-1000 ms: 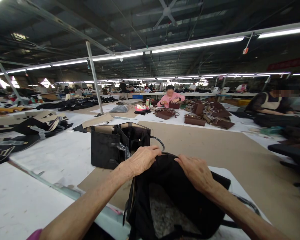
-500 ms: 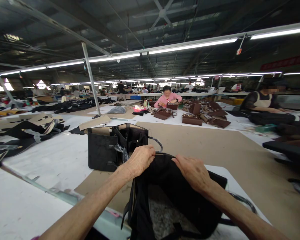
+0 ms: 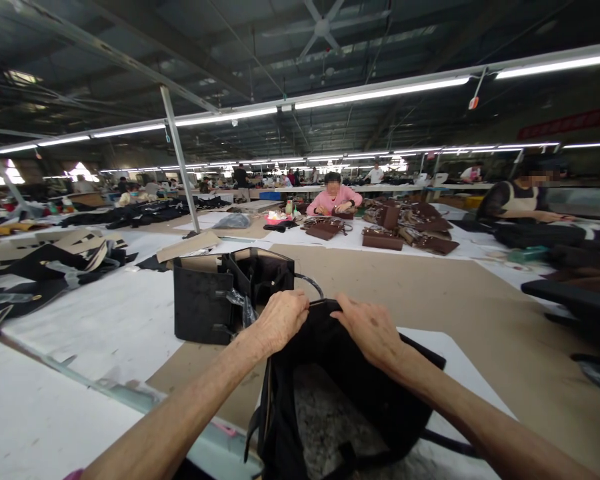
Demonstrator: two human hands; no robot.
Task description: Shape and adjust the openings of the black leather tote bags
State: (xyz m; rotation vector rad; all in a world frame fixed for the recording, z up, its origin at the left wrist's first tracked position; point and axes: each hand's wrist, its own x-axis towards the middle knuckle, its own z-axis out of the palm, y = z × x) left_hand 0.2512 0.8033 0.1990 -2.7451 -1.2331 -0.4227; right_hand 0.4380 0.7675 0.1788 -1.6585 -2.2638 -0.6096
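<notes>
An open black handbag (image 3: 370, 393) stands in front of me, its dark inside facing up towards me. My left hand (image 3: 285, 320) is closed on the far rim near its left corner, fingers curled over the edge. Further right on the same rim, my right hand (image 3: 367, 327) pinches the edge between thumb and fingers. The fingertips on the far side of the rim are hidden. Just beyond my left hand stands a second black handbag (image 3: 203, 303), open at the top, with clear plastic wrap around its straps.
Brown kraft paper (image 3: 430, 280) and white sheets (image 3: 105, 320) cover the table. Black cut pieces (image 3: 35, 280) lie at the left, beside a metal post (image 3: 180, 160). Brown bags (image 3: 383, 238) are heaped before a person in pink (image 3: 333, 197). Another person (image 3: 515, 197) works at the right by dark material.
My right hand has slid a little left along the rim, nearer my left hand. The bag's right side has shifted slightly left. My left hand stays nearly in place.
</notes>
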